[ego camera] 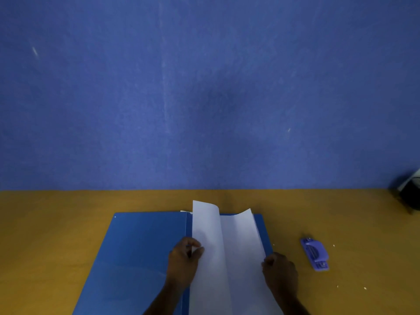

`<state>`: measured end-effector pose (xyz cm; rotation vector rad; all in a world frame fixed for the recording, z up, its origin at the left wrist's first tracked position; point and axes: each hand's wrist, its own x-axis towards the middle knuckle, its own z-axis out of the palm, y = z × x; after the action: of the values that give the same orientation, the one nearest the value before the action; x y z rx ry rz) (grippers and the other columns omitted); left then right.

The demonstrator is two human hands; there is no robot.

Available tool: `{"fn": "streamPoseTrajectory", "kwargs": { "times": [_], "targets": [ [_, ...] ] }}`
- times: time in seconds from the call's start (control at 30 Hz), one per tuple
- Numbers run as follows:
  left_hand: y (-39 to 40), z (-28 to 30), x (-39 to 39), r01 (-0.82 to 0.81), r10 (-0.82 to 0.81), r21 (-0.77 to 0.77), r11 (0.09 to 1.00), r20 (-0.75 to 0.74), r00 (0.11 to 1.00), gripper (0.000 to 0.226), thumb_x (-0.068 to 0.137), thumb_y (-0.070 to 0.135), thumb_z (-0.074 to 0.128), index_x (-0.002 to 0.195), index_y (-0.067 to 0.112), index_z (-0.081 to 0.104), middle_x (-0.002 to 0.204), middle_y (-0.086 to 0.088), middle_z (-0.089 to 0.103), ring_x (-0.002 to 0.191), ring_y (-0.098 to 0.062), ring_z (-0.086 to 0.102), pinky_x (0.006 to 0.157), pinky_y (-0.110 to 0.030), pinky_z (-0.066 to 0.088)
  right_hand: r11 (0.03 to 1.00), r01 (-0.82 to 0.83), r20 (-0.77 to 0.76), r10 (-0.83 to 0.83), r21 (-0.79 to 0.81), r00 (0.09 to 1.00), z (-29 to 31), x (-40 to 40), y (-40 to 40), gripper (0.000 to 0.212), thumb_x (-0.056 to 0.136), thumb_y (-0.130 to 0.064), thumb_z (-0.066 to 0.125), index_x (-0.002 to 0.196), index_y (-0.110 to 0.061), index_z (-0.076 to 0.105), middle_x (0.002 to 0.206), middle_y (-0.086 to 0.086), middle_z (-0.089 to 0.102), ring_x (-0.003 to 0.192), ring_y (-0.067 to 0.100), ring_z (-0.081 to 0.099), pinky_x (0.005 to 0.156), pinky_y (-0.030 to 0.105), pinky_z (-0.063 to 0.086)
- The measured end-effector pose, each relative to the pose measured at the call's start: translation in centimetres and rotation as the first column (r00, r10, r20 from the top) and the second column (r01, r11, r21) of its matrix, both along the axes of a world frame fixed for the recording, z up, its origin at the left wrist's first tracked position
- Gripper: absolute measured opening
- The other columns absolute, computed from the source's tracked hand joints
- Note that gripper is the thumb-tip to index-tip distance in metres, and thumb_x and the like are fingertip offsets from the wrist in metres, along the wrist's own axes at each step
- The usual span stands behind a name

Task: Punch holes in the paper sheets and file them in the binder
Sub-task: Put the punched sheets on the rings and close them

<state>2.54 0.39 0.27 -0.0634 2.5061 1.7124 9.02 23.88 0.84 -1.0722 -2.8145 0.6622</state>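
A blue binder point(141, 251) lies open on the brown table, its left cover flat. White paper sheets point(236, 251) lie on its right half, bowed upward along both long edges. My left hand point(184, 262) pinches the sheets' left edge near the binder's spine. My right hand point(279, 271) grips the sheets' right edge, fingers curled. A small blue hole punch point(314, 254) sits on the table to the right of the binder, apart from both hands.
A blue wall point(204, 87) rises straight behind the table point(56, 219). A dark object with a white part point(411, 192) stands at the far right edge. Tiny paper bits point(364, 288) lie scattered near the punch.
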Motion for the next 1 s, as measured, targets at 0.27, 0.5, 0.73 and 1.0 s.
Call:
{"fn": "streamPoseTrajectory", "kwargs": {
  "times": [0.27, 0.5, 0.73, 1.0],
  "targets": [
    [2.7, 0.0, 0.3, 0.119, -0.121, -0.058, 0.991, -0.028, 0.992, 0.024, 0.087, 0.018, 0.068, 0.072, 0.036, 0.064, 0.075, 0.016, 0.067, 0.068, 0.003, 0.063, 0.068, -0.009, 0.051, 0.987, -0.056, -0.074, 0.045, -0.152, 0.996, 1.4, -1.4, -1.0, 0.010, 0.083, -0.018, 0.064, 0.074, -0.016, 0.067, 0.066, -0.004, 0.063, 0.056, 0.000, 0.051, 0.058, 0.020, 0.048],
    [3.8, 1.8, 0.9, 0.009, -0.026, 0.194, 0.981, 0.082, 0.996, 0.043, 0.087, 0.047, 0.062, 0.070, 0.008, 0.069, 0.057, -0.008, 0.056, 0.055, -0.014, 0.058, 0.054, -0.038, 0.050, 0.936, -0.215, -0.280, 0.136, -0.278, 0.951, 3.2, -2.3, -4.6, 0.016, 0.078, -0.014, 0.073, 0.093, -0.017, 0.077, 0.088, -0.004, 0.075, 0.070, 0.002, 0.061, 0.069, 0.021, 0.049],
    [3.3, 1.9, 0.4, -0.025, 0.012, 0.188, 0.982, 0.072, 0.997, 0.027, 0.076, 0.046, 0.076, 0.077, 0.021, 0.067, 0.075, 0.003, 0.069, 0.075, -0.015, 0.067, 0.064, -0.029, 0.052, 0.809, -0.346, -0.346, 0.189, -0.475, 0.919, 3.4, -2.4, -8.0, 0.012, 0.084, -0.019, 0.068, 0.087, -0.028, 0.076, 0.084, -0.011, 0.075, 0.078, 0.001, 0.068, 0.076, 0.019, 0.053],
    [0.0, 0.7, -0.5, -0.050, 0.046, 0.063, 0.997, 0.072, 0.996, 0.034, 0.078, 0.013, 0.076, 0.098, 0.026, 0.052, 0.096, -0.005, 0.070, 0.083, -0.020, 0.069, 0.063, -0.022, 0.052, 0.797, -0.287, -0.328, 0.119, -0.532, 0.937, 2.8, -1.9, -6.8, 0.022, 0.080, -0.015, 0.075, 0.082, -0.035, 0.068, 0.088, -0.006, 0.075, 0.087, 0.011, 0.069, 0.087, 0.035, 0.057]
  ]
}}
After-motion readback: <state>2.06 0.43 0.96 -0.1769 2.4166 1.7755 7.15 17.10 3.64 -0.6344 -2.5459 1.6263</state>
